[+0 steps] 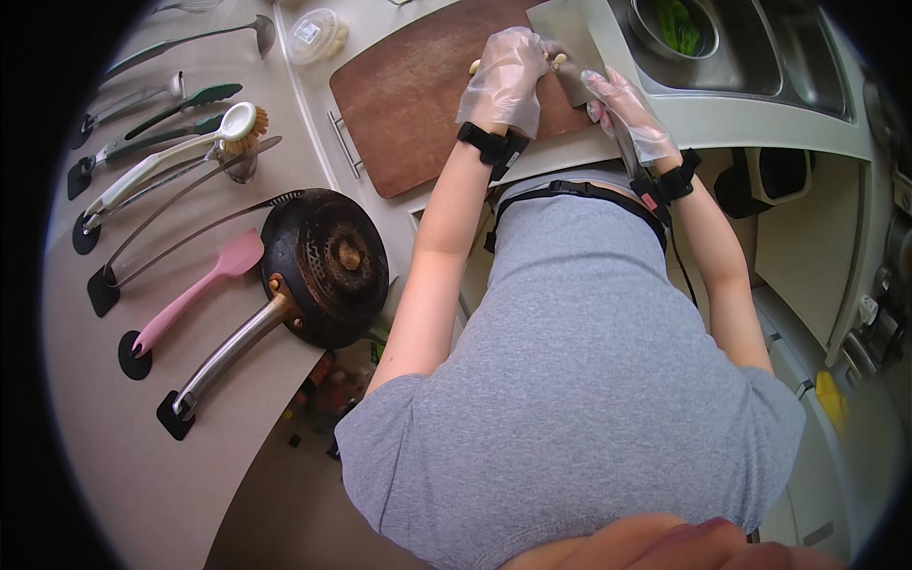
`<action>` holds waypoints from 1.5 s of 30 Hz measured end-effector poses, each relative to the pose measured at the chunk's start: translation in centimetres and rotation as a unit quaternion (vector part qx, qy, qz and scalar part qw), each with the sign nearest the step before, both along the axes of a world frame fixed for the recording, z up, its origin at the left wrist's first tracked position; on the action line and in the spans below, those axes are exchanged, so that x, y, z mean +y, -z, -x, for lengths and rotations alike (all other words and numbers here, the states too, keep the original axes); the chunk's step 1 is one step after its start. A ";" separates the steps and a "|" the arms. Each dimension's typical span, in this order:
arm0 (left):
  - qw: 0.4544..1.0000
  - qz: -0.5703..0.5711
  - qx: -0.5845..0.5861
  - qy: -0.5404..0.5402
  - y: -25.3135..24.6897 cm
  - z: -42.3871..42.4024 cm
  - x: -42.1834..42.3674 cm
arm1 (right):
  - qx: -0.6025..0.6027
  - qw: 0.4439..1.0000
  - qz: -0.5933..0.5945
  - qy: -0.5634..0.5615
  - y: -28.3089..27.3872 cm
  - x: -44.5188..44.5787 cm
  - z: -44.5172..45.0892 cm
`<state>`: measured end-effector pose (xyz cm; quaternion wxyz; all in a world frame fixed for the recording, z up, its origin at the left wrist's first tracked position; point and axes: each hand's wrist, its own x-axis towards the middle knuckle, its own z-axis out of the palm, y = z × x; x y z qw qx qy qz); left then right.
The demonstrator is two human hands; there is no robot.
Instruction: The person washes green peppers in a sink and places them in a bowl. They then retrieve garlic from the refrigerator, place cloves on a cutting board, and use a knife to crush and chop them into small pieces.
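Observation:
My left hand [502, 80], in a clear plastic glove, rests on the brown wooden cutting board [406, 107] with its fingers curled onto a garlic clove [546, 61], mostly hidden by them. A pale piece of garlic [559, 61] lies against the cleaver's blade, and another clove [474, 67] shows at the hand's left side. In my right hand [627, 107], also gloved, is a cleaver [570, 50]. Its broad metal blade stands over the board's right part, just beside my left fingertips, and its handle points back towards my waist.
A lidded clear plastic tub [315, 37] sits left of the board. Right of it, a metal bowl [677, 28] with green peppers stands in the steel sink [755, 43]. Several utensils, including a pink spatula [214, 278], and a blackened frying pan [328, 263] hang on the left wall.

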<state>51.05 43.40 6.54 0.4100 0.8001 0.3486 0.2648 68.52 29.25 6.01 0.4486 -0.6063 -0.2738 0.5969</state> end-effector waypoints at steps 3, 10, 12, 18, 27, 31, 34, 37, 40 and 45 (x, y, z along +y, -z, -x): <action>0.999 -0.011 0.020 -0.022 0.3 -1.0 -0.2 | 0.000 1.000 0.012 -0.020 -0.3 0.4 -0.1; 0.984 0.098 -0.146 -0.039 -0.4 -1.3 -0.2 | 0.074 0.997 0.024 -0.013 -1.1 0.1 -1.3; 0.963 0.170 -0.206 -0.028 -1.7 -0.9 0.1 | 0.103 0.995 -0.002 0.009 -1.6 -0.6 -2.1; 0.982 0.061 -0.152 -0.094 -5.9 -3.0 -0.7 | 0.145 0.984 -0.050 0.091 -1.4 -4.3 -7.6; 0.974 0.096 -0.133 -0.157 -7.8 -5.6 -5.4 | -0.032 0.883 -0.133 0.449 -3.4 -20.9 -22.6; 0.969 0.108 -0.104 -0.195 -6.9 -6.8 -6.6 | -0.159 0.754 -0.118 0.627 -2.0 -27.4 -30.5; 0.960 0.124 -0.121 -0.220 -6.7 -8.4 -8.1 | -0.296 0.691 -0.006 0.660 0.8 -30.5 -38.5; 0.970 0.105 -0.103 -0.196 -7.3 -10.4 -9.2 | -0.578 0.647 0.222 0.445 3.5 -32.9 -45.2; 0.975 0.085 -0.088 -0.186 -7.9 -11.5 -10.3 | -0.583 0.648 0.241 0.427 5.5 -34.5 -48.5; 0.968 0.078 -0.088 -0.222 -6.3 -11.3 -11.3 | -0.583 0.636 0.193 0.467 7.9 -36.4 -50.7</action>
